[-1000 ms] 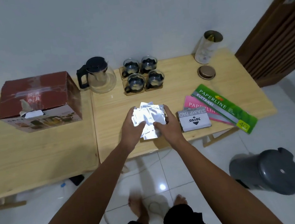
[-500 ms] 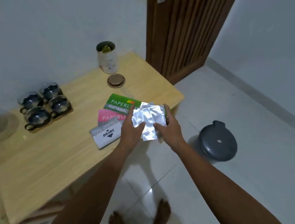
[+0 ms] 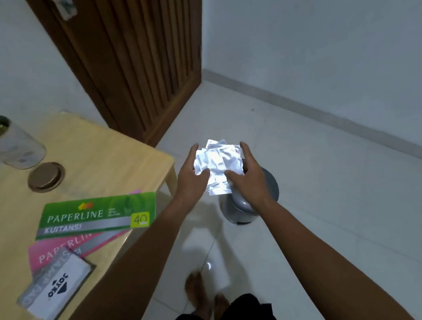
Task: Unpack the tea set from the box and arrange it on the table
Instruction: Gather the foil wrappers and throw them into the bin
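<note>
Centrally, both hands hold a crumpled wad of white wrapping paper (image 3: pixel 217 167) between them, above a grey bin (image 3: pixel 252 202) on the tiled floor, right of the wooden table (image 3: pixel 114 158). Left hand (image 3: pixel 192 178) and right hand (image 3: pixel 247 179) each close thumb and fingers on the wad's sides. On the table: green Paperline receipt book (image 3: pixel 94 215), pink receipt book (image 3: pixel 64 248), Joyko stamp pad (image 3: pixel 56 284), far-left glass jar (image 3: pixel 7 143), and its lid (image 3: pixel 46 177) beside it.
</note>
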